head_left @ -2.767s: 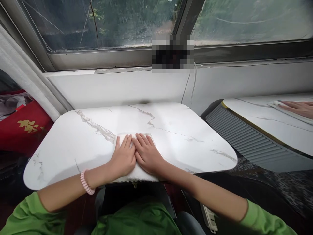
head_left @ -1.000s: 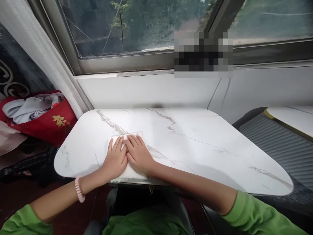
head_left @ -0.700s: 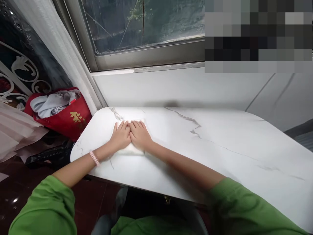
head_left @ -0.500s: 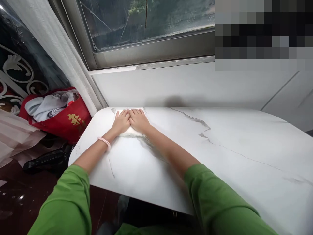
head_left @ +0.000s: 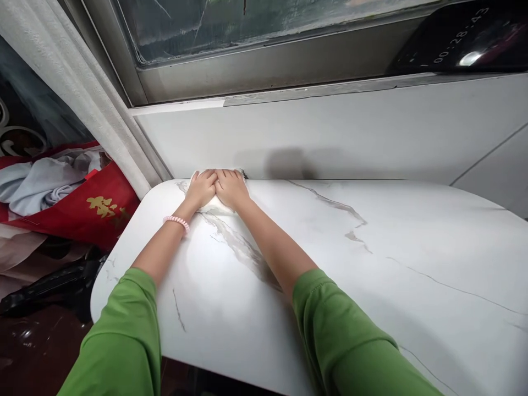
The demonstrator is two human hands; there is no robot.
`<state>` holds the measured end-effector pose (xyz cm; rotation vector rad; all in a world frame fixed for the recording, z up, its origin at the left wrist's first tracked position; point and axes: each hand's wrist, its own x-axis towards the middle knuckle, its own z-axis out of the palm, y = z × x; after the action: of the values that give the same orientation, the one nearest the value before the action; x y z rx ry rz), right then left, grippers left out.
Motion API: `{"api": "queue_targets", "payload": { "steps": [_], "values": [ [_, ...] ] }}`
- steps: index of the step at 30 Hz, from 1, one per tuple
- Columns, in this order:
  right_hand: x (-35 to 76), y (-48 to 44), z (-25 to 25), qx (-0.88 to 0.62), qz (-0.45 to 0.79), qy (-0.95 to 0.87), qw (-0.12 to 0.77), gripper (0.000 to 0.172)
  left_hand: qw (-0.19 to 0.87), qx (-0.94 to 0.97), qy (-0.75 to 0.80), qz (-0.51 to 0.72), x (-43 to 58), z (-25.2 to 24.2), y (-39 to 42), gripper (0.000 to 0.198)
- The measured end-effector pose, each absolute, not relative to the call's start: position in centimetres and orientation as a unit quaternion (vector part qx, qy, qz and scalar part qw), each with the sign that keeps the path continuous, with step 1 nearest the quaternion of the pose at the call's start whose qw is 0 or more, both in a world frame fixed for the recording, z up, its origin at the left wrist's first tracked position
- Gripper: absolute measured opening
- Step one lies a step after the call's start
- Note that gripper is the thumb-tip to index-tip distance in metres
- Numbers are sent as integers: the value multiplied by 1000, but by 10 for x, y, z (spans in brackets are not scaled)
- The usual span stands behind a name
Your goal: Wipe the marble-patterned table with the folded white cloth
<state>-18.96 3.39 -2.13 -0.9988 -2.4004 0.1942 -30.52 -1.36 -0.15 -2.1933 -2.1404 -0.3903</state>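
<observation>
A white cloth (head_left: 218, 208) lies at the far edge of a white marble-patterned table (head_left: 231, 302), mostly hidden under my hands. My left hand (head_left: 201, 190) rests flat on it, fingers stretched forward, with a pink coiled band (head_left: 176, 221) around the wrist. Beside it and touching it, my right hand (head_left: 231, 190) also lies flat on the cloth, its fingers pointing to the wall. The cloth's far edge shows just past the fingertips, at the wall.
The white wall (head_left: 350, 132) rises directly behind the table, below a metal-framed window (head_left: 247, 71). Left of the table are a curtain (head_left: 82, 82), a red bag (head_left: 94, 212) with grey fabric in it, and a black plastic bag (head_left: 53, 286). A dark phone-like screen (head_left: 466, 41) shows a timer.
Both hands have pushed the cloth forward, up to the table's far edge by the wall. My view has shifted a little, and the timer screen now shows at upper right.
</observation>
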Motion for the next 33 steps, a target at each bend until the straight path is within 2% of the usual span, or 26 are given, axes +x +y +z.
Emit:
{"api": "queue_targets", "payload": {
  "steps": [8, 19, 25, 29, 33],
  "values": [
    [-165, -9, -20, -332, 73, -906, 251, 42, 33, -680, -728, -83, -277, 2, -66, 50],
    [-122, -156, -10, -309, 116, -920, 209, 45, 44, -691, -718, -75, -241, 2, -221, 51],
    [-116, -215, -3, -218, 129, -947, 197, 48, 76, -670, -734, -87, -235, -3, -301, 52],
    [-130, -220, -2, -183, 137, -952, 204, 47, 76, -635, -763, -88, -244, -3, -315, 54],
    [-164, -200, -4, -170, 135, -951, 222, 47, 56, -623, -775, -91, -274, -1, -296, 54]
  ]
}}
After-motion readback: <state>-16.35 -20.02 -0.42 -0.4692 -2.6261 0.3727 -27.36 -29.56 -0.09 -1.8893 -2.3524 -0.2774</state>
